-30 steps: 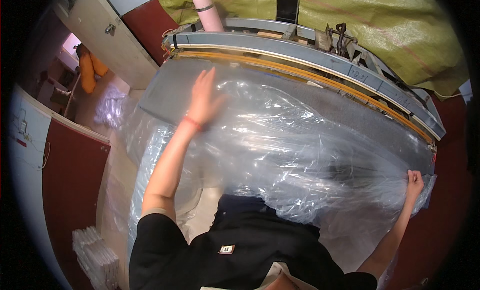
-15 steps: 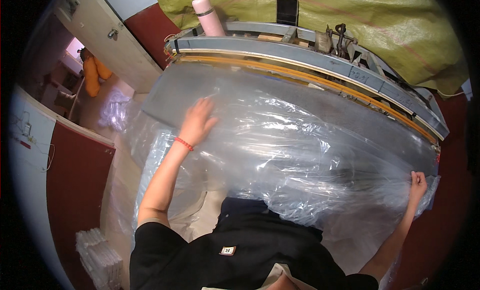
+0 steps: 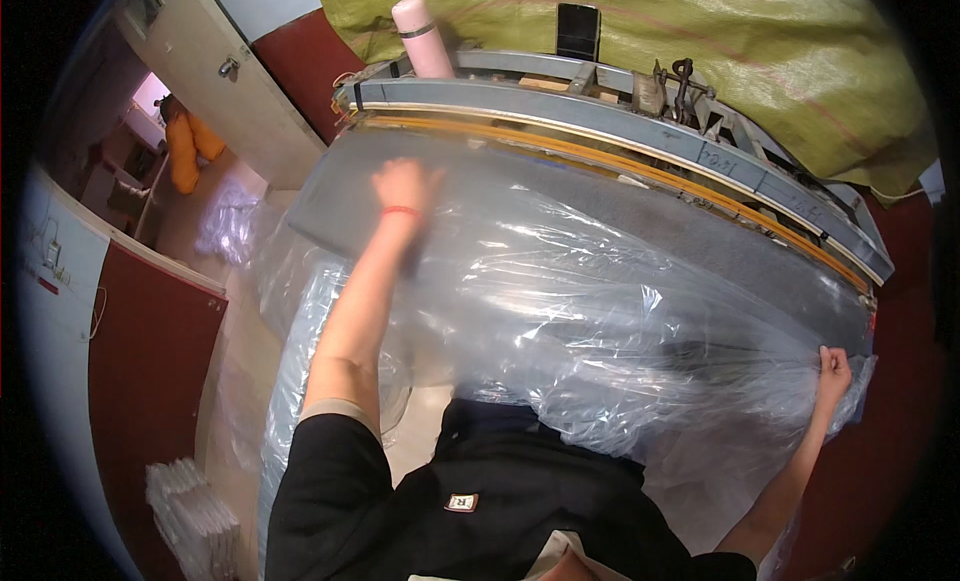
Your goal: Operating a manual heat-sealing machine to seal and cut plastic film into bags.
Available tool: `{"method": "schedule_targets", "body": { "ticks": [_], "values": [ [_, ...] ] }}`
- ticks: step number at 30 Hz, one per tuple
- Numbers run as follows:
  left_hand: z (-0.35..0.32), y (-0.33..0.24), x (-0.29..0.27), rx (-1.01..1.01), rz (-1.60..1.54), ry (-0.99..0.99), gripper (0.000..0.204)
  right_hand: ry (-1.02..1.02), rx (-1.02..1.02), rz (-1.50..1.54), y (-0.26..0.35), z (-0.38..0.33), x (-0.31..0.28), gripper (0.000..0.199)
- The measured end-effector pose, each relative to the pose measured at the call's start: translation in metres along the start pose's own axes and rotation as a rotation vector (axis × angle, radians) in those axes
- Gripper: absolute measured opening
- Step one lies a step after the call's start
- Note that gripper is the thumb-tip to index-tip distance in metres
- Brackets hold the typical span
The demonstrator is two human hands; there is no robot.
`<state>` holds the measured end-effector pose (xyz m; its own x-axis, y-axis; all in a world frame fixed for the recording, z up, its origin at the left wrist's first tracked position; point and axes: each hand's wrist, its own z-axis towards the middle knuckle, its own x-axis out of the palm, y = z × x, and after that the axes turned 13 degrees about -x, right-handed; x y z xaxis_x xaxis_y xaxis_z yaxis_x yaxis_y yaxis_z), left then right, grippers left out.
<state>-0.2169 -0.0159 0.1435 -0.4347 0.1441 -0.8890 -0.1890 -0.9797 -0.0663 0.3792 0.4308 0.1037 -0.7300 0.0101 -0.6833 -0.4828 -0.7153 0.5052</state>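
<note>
A large clear plastic sheet [image 3: 600,311] lies crumpled over a grey machine bed [image 3: 700,241]. My left hand [image 3: 403,184] rests flat on the plastic near its far left part, fingers spread, a red band on the wrist. At the right end, my right hand [image 3: 832,371] is closed on the edge of the plastic sheet and holds it taut. A long grey and orange sealing bar [image 3: 620,141] runs along the far side of the bed.
A pink bottle [image 3: 420,36] and a dark phone [image 3: 578,31] stand on the machine's far rail, with a yellow-green woven sack [image 3: 750,51] behind. More clear plastic [image 3: 235,231] hangs off the left side. A stack of white packs [image 3: 190,511] sits on the floor lower left.
My left hand slid back toward me along the plastic, then forward again to the far left near the sealing bar. My right hand kept its grip on the sheet's edge.
</note>
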Motion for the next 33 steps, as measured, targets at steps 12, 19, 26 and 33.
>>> {"method": "schedule_targets", "body": {
  "ticks": [12,19,26,33],
  "values": [
    [0.020,-0.005,0.034,0.068,-0.465,0.153,0.019,-0.133,0.037,0.016,0.000,0.011,0.003,0.019],
    [0.043,-0.032,0.075,-0.214,-1.013,-0.205,0.015,-0.390,0.072,0.161,-0.018,0.078,0.067,0.016],
    [0.081,-0.030,0.097,-0.426,-1.237,0.067,0.012,-0.515,0.051,0.304,-0.013,0.128,0.115,0.019],
    [0.078,-0.036,0.082,-0.505,-1.166,-0.115,0.010,-0.572,0.164,0.167,-0.001,0.132,0.100,0.014]
  ]
}}
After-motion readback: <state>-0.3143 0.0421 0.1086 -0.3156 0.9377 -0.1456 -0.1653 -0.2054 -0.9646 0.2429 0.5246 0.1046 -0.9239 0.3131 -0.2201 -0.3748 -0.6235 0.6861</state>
